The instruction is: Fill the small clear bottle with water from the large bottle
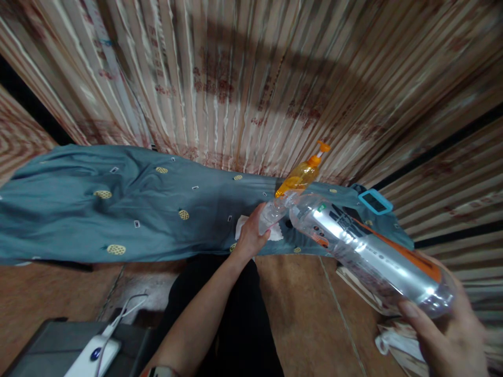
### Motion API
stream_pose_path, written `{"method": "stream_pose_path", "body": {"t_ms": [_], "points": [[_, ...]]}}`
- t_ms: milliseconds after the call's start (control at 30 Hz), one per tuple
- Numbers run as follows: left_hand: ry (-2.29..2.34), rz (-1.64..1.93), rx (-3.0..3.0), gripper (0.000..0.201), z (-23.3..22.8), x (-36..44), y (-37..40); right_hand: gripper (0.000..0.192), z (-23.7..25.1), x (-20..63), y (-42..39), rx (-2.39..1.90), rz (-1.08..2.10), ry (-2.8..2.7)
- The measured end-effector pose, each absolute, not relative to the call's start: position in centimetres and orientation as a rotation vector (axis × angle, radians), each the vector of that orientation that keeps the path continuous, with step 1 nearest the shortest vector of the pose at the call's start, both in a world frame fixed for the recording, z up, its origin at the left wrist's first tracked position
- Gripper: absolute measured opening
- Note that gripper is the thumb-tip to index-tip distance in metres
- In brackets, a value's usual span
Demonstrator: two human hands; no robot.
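My left hand (251, 234) is closed around a small clear plastic bottle (272, 213) just above the cloth-covered table. My right hand (448, 324) grips the base end of a large clear plastic bottle (369, 251) with a silver and orange label. That bottle is tilted, its neck pointing left and its mouth end at the top of the small bottle. Whether the two mouths touch, I cannot tell. Right behind them stands an orange pump bottle (299, 177). A white tissue (276, 232) lies under my left hand.
A grey-green cloth with pineapples (149, 230) covers the narrow table against a pleated curtain (236, 94). A light-blue framed device (375, 201) sits at the table's right end. Lower left, a white power bank (94, 356) with a cable rests on a dark box (47, 340).
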State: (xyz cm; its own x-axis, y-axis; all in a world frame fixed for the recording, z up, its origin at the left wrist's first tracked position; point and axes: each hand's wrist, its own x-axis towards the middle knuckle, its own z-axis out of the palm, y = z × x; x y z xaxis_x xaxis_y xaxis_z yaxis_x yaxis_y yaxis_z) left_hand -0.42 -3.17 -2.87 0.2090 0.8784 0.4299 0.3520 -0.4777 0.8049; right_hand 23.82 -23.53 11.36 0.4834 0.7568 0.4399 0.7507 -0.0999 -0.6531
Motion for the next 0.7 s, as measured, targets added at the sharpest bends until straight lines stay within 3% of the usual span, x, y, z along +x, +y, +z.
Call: {"method": "stream_pose_path", "body": {"t_ms": [700], "points": [[1.111,1.263,1.933,0.076,-2.9,-0.4,-3.1,0.096,12.6,22.9,-22.9,-1.871,0.026,-1.144]]}}
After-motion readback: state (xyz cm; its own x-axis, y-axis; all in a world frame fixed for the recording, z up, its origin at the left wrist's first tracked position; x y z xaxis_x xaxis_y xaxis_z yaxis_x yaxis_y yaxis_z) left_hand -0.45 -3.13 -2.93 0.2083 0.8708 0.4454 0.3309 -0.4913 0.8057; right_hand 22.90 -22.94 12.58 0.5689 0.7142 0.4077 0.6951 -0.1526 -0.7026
